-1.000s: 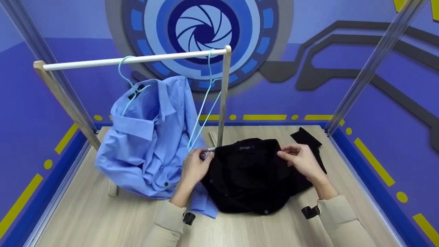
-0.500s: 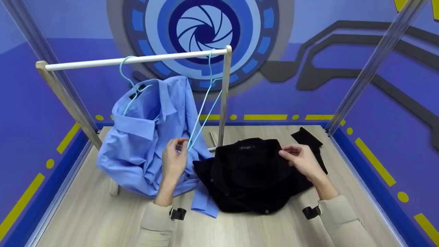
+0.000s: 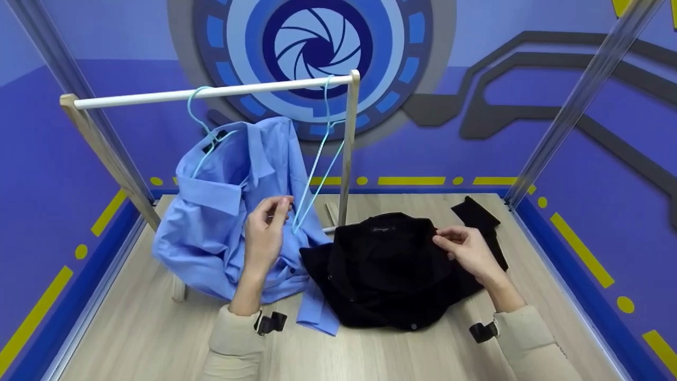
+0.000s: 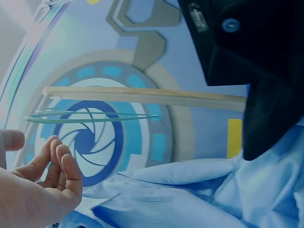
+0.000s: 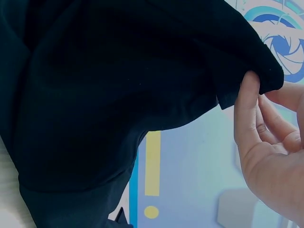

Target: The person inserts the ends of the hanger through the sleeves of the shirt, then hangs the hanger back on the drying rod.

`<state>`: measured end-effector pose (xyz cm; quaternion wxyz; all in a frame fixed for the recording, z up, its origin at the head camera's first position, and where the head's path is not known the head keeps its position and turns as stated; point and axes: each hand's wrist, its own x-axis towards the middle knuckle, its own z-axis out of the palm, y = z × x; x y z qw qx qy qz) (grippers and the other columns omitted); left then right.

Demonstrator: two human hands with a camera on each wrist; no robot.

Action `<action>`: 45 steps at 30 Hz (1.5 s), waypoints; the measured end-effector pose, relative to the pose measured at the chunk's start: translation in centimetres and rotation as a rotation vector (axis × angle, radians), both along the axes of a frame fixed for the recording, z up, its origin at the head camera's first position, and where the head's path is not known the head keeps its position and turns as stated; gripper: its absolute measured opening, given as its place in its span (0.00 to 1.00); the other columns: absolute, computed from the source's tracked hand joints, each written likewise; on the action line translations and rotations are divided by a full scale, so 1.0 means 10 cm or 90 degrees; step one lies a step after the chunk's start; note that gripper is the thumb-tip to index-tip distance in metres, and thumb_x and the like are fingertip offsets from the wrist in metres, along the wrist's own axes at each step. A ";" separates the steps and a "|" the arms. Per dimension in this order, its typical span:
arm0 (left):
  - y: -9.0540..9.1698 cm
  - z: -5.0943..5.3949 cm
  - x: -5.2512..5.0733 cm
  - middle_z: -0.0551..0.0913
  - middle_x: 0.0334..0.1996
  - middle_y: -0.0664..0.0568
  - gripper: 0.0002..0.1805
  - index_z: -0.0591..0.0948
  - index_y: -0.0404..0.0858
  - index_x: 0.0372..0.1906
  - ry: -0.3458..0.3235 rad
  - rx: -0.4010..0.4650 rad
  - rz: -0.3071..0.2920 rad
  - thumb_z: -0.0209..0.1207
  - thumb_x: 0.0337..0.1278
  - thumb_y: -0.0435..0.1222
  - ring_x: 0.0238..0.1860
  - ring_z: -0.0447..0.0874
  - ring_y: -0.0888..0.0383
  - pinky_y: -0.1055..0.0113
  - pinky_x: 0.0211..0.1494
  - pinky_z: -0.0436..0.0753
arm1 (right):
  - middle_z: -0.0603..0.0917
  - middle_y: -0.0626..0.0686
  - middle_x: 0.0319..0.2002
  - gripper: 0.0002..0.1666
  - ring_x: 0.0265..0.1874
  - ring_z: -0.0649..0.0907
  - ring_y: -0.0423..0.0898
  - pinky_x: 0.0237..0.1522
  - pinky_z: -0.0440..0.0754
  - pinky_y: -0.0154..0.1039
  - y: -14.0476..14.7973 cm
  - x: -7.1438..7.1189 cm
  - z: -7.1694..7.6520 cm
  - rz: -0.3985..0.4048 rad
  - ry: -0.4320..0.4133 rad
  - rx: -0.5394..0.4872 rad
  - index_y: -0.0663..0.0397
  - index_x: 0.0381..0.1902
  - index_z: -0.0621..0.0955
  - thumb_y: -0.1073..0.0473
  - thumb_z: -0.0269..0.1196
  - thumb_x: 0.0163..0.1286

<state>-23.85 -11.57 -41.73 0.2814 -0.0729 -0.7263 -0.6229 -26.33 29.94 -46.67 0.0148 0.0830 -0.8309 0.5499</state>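
Note:
My right hand (image 3: 468,251) pinches the edge of a black shirt (image 3: 391,280) between thumb and fingertips. In the right wrist view that pinched cloth (image 5: 242,83) is lifted, and the rest drapes down. The shirt's collar stands up with a small label inside. My left hand (image 3: 263,233) is raised in front of a blue shirt (image 3: 211,243), just left of a bare light-blue hanger (image 3: 311,185). The left wrist view shows its fingers (image 4: 66,166) loosely bent, thumb apart, with nothing held. The bare hanger (image 4: 95,118) hangs beyond that hand.
A wooden rack with a white bar (image 3: 264,87) stands at the left on the wood-grain table (image 3: 381,354). The blue shirt hangs from it on another light-blue hanger (image 3: 198,114). One blue cuff (image 3: 317,312) lies beside the black shirt. Blue printed walls (image 3: 449,159) enclose the table.
My left hand has let go of the black shirt's left side and moved left and up towards the bare hanger. The right hand still pinches the shirt, nearly unmoved.

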 end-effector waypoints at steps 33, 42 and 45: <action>0.10 0.26 -0.25 0.87 0.33 0.47 0.10 0.88 0.34 0.44 -0.040 -0.126 -0.059 0.64 0.70 0.37 0.34 0.83 0.55 0.62 0.39 0.79 | 0.88 0.57 0.42 0.18 0.34 0.84 0.43 0.33 0.83 0.36 0.01 0.02 -0.08 -0.007 -0.008 0.030 0.70 0.51 0.84 0.60 0.69 0.71; 0.09 0.28 -0.29 0.86 0.28 0.50 0.09 0.90 0.34 0.40 -0.045 -0.067 -0.068 0.65 0.69 0.36 0.31 0.82 0.52 0.69 0.35 0.76 | 0.88 0.59 0.42 0.18 0.33 0.84 0.43 0.32 0.82 0.35 0.02 0.01 -0.09 0.008 0.004 0.037 0.70 0.51 0.83 0.60 0.68 0.72; 0.09 0.29 -0.30 0.85 0.28 0.51 0.09 0.90 0.33 0.40 -0.051 -0.042 -0.084 0.65 0.70 0.35 0.31 0.81 0.53 0.70 0.33 0.76 | 0.88 0.59 0.42 0.18 0.32 0.84 0.43 0.32 0.82 0.35 0.02 0.01 -0.09 0.008 0.004 0.036 0.70 0.51 0.84 0.60 0.69 0.72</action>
